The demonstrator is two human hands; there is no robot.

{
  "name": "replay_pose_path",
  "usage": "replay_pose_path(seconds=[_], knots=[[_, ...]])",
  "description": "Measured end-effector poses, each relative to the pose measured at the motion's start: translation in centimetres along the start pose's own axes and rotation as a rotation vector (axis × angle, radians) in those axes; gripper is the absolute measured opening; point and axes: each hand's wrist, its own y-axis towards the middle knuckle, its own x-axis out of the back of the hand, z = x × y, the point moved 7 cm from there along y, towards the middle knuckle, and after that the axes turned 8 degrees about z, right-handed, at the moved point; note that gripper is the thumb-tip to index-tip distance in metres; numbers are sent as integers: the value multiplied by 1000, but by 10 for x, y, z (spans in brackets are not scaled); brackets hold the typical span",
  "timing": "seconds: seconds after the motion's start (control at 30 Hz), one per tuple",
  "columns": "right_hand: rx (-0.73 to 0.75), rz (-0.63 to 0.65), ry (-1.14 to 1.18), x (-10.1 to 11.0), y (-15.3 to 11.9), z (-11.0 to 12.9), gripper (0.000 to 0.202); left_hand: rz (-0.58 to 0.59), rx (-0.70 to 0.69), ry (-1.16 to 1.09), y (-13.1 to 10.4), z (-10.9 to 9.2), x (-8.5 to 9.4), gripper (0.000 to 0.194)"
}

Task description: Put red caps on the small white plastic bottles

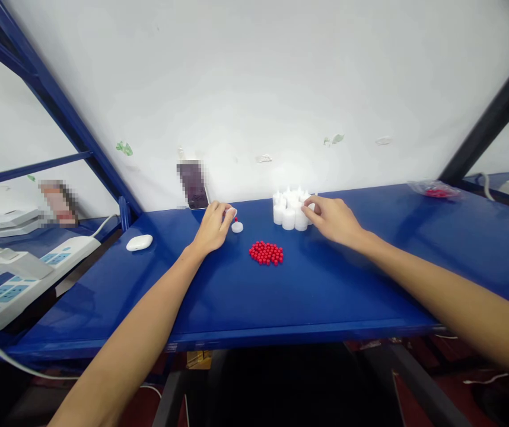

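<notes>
My left hand (213,227) is closed around a small white piece (232,212), mostly hidden by the fingers. Just under it, a round white part (237,227) rests on the blue table, with a red tip above it. Over to the right, my right hand (335,220) pinches thumb and forefinger at the edge of a tight group of white nozzle bottles (288,218), on one of the bottles. Between the hands, nearer to me, lies a pile of small red caps (266,253).
A blue table (308,296) meets a white wall. A phone (194,185) leans there, and a white oval case (139,242) lies at left. Power strips (54,258) run beyond the left edge. A plastic bag with red pieces (436,190) sits at far right.
</notes>
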Motion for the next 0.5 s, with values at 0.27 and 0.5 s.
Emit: replay_pose_path(seconds=[0.27,0.5], knots=[[186,-236,217,22,-16,24,19,108,-111,36,-2,-10,-9,26],[459,-24,293,4,-29,57,13,76,-83,15,-4,-11,-10,29]])
